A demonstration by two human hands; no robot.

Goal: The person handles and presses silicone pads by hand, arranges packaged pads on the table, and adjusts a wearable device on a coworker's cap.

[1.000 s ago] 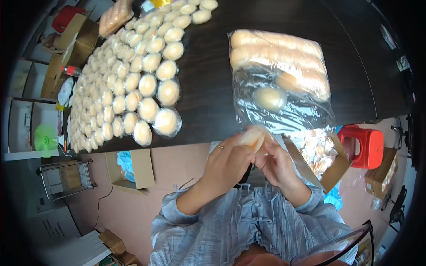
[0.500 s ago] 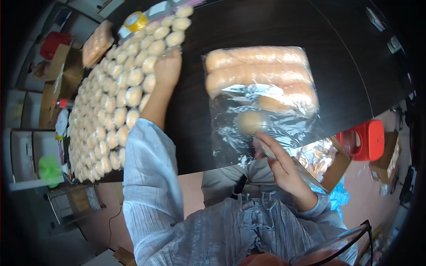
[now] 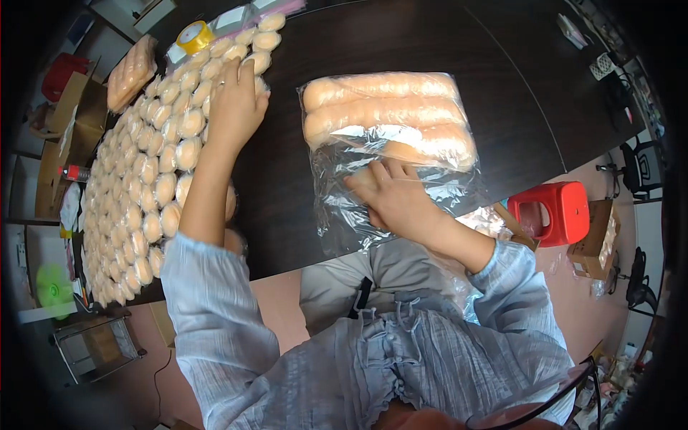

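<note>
Many round, cream-coloured, bun-like pieces, individually wrapped in clear film, lie in a dense patch on the left of the dark table. Over the far part of that patch is my left hand, its fingers apart and touching the pieces. A large clear plastic bag lies flat in front of me, with rows of similar pieces packed in its far part. At the bag's near part, my right hand has its fingers curled over a round cream-coloured piece, mostly hidden by the hand.
A roll of yellow tape sits at the patch's far edge, near a filled pack. Beyond the table's right edge stand a red plastic stool and a cardboard box. Part of the dark table shows between patch and bag.
My right hand has moved up and left from the bag's near edge and now covers the round piece. My left hand now lies over the far pieces. The whole view has shifted slightly.
</note>
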